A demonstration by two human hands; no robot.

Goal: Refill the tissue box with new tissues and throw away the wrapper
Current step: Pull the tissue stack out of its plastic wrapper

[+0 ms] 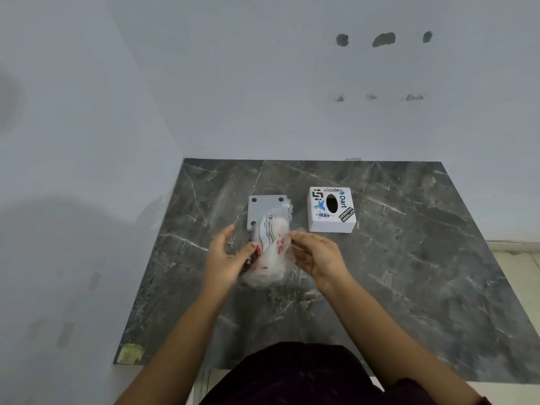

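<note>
A pack of white tissues in a clear plastic wrapper (270, 252) with red and black print is held over the dark marble table (409, 273). My left hand (226, 260) grips its left side, and my right hand (317, 257) pinches the wrapper's right edge. Behind the pack a grey square base plate (263, 207) with round dark feet lies flat. To the right stands the white tissue box cover (331, 210), covered in stickers, its oval slot facing up. The slot looks dark.
White walls close in the table at the back and left. The table's right edge meets a pale tiled floor (514, 258). A yellowish patch (130, 353) marks the near left corner. My dark clothing (292, 375) fills the bottom.
</note>
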